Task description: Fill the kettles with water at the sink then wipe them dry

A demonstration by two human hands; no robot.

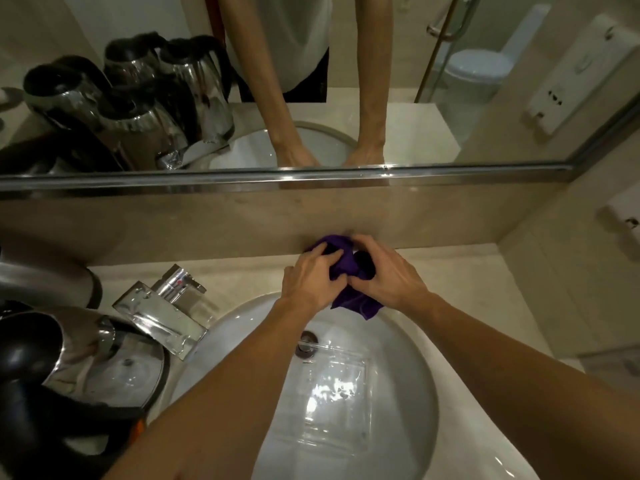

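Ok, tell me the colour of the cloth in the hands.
Dark purple; the cloth shows best in the head view.

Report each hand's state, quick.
Left hand: closed, fingers gripping the purple cloth at the back edge of the sink.
Right hand: closed, holding the same cloth from the other side.

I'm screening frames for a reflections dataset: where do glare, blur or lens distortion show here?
Head view: bright glare patches on the white basin and the chrome faucet; wide-angle lens bends the mirror's metal edge; steel kettle at left is dim and soft; both hands gripping the purple cloth stay fairly sharp.
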